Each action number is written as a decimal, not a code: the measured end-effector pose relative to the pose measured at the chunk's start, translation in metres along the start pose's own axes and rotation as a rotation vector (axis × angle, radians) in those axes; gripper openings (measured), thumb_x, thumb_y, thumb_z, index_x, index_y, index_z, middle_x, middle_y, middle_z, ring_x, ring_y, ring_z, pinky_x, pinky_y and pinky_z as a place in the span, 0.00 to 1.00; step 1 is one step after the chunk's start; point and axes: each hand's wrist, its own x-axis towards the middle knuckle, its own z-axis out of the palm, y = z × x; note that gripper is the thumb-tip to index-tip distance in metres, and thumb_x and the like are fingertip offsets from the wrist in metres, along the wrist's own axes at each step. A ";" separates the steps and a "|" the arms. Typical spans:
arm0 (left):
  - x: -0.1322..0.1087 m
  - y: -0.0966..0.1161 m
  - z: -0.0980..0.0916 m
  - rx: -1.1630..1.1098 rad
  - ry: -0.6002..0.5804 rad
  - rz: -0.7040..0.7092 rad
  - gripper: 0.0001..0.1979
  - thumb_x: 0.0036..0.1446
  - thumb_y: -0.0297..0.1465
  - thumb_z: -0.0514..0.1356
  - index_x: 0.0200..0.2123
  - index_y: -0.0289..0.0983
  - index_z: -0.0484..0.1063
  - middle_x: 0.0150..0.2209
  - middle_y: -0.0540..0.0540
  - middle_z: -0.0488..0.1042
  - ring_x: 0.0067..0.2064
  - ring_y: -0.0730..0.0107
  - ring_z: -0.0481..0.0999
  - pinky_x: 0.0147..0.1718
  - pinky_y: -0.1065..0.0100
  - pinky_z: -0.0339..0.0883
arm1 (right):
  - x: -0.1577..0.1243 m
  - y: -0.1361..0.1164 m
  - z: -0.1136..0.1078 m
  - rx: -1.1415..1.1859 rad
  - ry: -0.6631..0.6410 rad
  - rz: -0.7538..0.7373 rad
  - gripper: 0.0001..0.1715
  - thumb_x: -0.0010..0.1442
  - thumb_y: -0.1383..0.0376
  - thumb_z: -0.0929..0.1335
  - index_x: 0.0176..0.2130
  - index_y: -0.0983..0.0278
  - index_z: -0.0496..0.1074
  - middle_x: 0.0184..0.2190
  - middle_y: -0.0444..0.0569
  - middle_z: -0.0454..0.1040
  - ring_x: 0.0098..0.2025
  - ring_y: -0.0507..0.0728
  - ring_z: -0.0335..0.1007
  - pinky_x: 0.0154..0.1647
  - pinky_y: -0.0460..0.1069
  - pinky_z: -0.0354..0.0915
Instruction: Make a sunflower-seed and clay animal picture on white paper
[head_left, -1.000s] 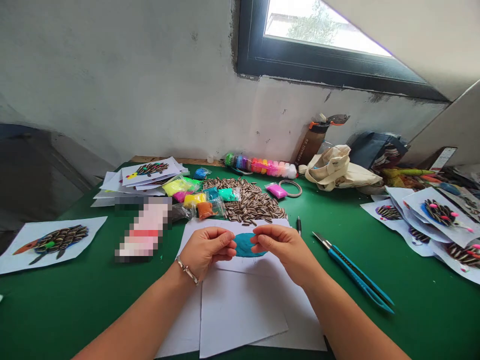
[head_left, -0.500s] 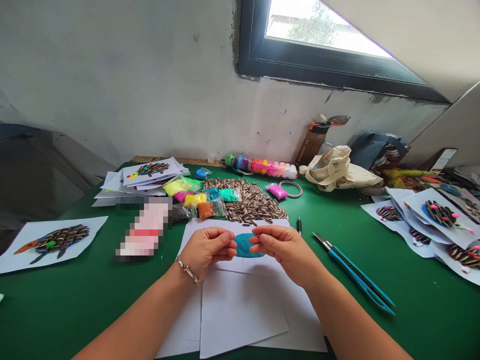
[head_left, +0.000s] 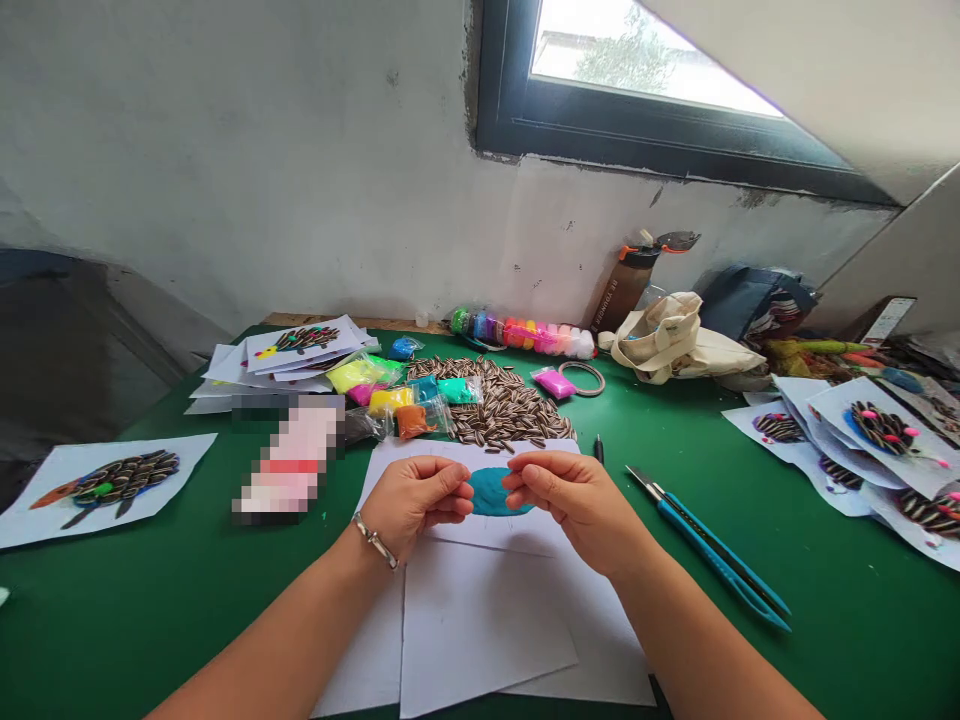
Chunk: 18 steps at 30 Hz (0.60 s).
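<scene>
A flat oval of blue modelling clay (head_left: 489, 492) appears to lie on a white sheet of paper (head_left: 480, 610), with faint pencil lines just below it. My left hand (head_left: 424, 497), with a bracelet at the wrist, is at the oval's left edge, thumb and fingers pinched together. Over the right end of the clay, my right hand (head_left: 570, 500) is pinched in the same way. Whatever the fingertips hold, if anything, is hidden. I cannot tell whether they touch the clay.
Striped sunflower seeds (head_left: 502, 400) are heaped behind the paper, beside bagged coloured clay (head_left: 394, 400). To the right lie a pen (head_left: 598, 450), a craft knife and blue tweezers (head_left: 720, 555). Seed pictures (head_left: 877, 420) lie at both sides. A bottle (head_left: 628, 285) stands by the wall.
My right fingertips have shifted slightly to the right, uncovering a little more of the blue clay. My left hand looks almost still.
</scene>
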 end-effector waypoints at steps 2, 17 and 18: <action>0.000 0.001 0.000 -0.003 0.003 -0.004 0.24 0.32 0.44 0.74 0.28 0.32 0.75 0.24 0.46 0.77 0.24 0.72 0.76 0.25 0.71 0.71 | -0.001 -0.001 0.000 -0.005 0.022 -0.009 0.14 0.51 0.58 0.74 0.34 0.66 0.77 0.29 0.50 0.79 0.29 0.55 0.75 0.38 0.52 0.67; -0.002 0.001 0.000 -0.012 0.005 -0.002 0.24 0.32 0.43 0.74 0.28 0.32 0.75 0.24 0.46 0.77 0.24 0.71 0.76 0.26 0.71 0.71 | -0.001 -0.001 0.003 -0.179 0.094 -0.024 0.18 0.51 0.55 0.73 0.37 0.65 0.74 0.29 0.49 0.78 0.30 0.57 0.74 0.39 0.53 0.66; -0.002 0.000 0.000 -0.012 0.004 0.001 0.24 0.32 0.43 0.74 0.28 0.32 0.75 0.24 0.46 0.77 0.24 0.71 0.76 0.26 0.71 0.71 | 0.000 0.000 0.003 -0.207 0.085 -0.029 0.17 0.51 0.54 0.72 0.35 0.65 0.74 0.29 0.49 0.78 0.30 0.57 0.74 0.38 0.53 0.66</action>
